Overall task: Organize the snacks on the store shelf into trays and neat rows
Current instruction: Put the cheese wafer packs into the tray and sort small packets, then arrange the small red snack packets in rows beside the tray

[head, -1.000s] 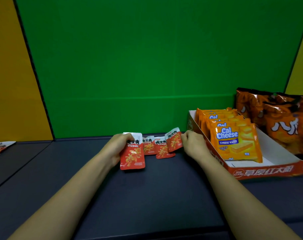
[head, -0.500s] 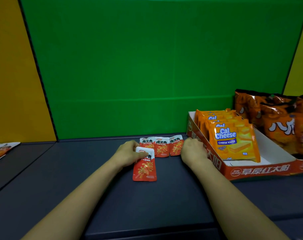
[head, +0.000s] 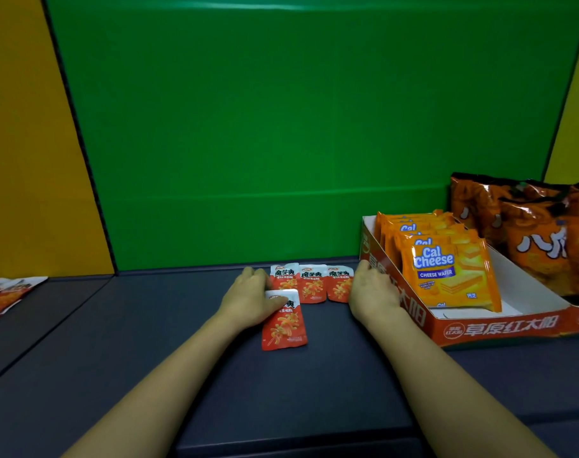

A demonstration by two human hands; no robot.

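Three small red snack packets lie flat side by side at the back of the dark shelf. A fourth red packet lies flat just in front of the row's left end. My left hand is on its top-left corner, thumb across the packet's white top, with the fingertips reaching the left edge of the back row. My right hand rests at the row's right end, against the side of the red cardboard tray. Its fingers are loosely bent and hold nothing.
The red tray holds a standing row of orange Cal Cheese wafer packs on its left side. Large orange snack bags stand on its right. More red-and-white packets lie at the far left. A green back wall closes the shelf.
My left hand brought its packet down from upright to flat in front of the row. The tilted packet at my right hand now lies flat at the row's right end.
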